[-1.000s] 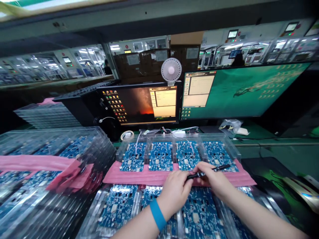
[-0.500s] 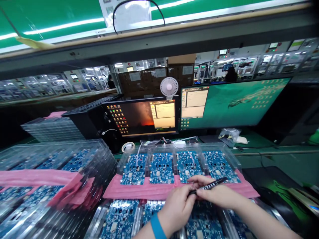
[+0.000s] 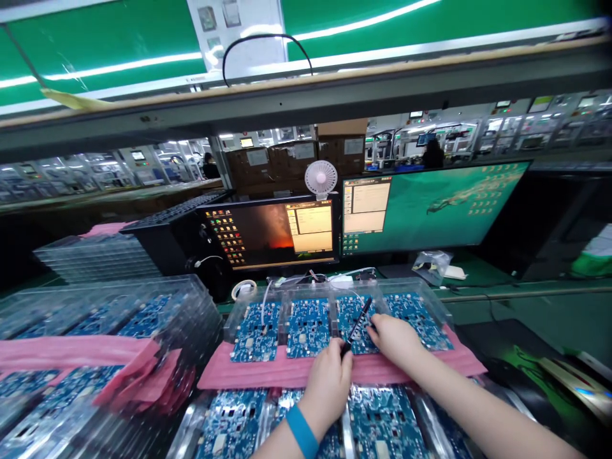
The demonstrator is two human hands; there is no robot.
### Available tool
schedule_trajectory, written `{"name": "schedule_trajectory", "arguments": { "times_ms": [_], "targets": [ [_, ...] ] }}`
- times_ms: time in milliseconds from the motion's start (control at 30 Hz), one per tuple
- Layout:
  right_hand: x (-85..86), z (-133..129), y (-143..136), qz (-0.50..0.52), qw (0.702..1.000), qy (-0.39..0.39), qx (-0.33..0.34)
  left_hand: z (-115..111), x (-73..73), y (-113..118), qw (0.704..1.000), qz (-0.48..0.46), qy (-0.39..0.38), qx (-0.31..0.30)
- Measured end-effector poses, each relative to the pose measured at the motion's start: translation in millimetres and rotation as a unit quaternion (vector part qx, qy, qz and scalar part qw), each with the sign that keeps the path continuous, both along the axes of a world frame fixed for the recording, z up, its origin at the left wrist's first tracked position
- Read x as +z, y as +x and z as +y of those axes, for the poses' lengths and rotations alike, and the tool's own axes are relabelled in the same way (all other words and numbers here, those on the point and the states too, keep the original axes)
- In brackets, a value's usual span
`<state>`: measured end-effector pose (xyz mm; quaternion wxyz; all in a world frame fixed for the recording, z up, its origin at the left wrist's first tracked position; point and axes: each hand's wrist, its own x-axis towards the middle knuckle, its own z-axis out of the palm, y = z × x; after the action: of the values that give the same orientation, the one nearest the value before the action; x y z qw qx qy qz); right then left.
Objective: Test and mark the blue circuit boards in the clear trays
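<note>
A black marker (image 3: pixel 357 326) slants up from my left hand (image 3: pixel 329 379), whose fingers are closed round its lower end; a blue band circles that wrist. My right hand (image 3: pixel 396 339) is over the third board of the back row, its fingers pinched together on something small and dark that I cannot make out. Blue circuit boards (image 3: pixel 308 326) sit in a clear plastic tray (image 3: pixel 458 312), with a strip of pink foam (image 3: pixel 268 373) across its middle. White cables run to the first and third back boards.
Two monitors (image 3: pixel 268 236) (image 3: pixel 430 210) stand behind the tray, a small white fan (image 3: pixel 320 178) between them. Stacked trays of boards (image 3: pixel 191 306) are at the left. A tape roll (image 3: pixel 243 289) and a plastic bag (image 3: pixel 431 266) lie behind the tray. A black mouse (image 3: pixel 516 389) is at the right.
My hands have moved apart. The marker has left my right hand and now points up from my left hand. My right hand has moved up over the third back board. The view has shifted slightly.
</note>
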<state>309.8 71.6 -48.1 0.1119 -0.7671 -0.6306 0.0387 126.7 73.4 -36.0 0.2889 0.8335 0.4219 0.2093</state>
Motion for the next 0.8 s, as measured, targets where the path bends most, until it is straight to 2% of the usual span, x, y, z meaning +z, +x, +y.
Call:
{"name": "schedule_trajectory", "arguments": {
  "times_ms": [167, 433, 700, 800],
  "targets": [
    [1.7, 4.7, -7.7, -0.037, 0.998, -0.014, -0.038, 0.5, -2.4, 3.0, 0.999, 0.031, 0.028, -0.028],
    [1.2, 5.8, -11.2, -0.056, 0.997, -0.017, -0.047, 5.1, -9.4, 4.5, 0.998, 0.057, 0.014, -0.035],
    [-2.6, 6.7, -10.8, -0.04, 0.997, 0.0, -0.067, 5.5, -7.3, 6.9, 0.996, 0.086, 0.013, -0.03],
    [2.7, 4.3, -3.7, -0.021, 0.997, 0.017, -0.075, 5.5, -7.8, 6.8, 0.996, 0.081, 0.015, -0.032]
  ]
}}
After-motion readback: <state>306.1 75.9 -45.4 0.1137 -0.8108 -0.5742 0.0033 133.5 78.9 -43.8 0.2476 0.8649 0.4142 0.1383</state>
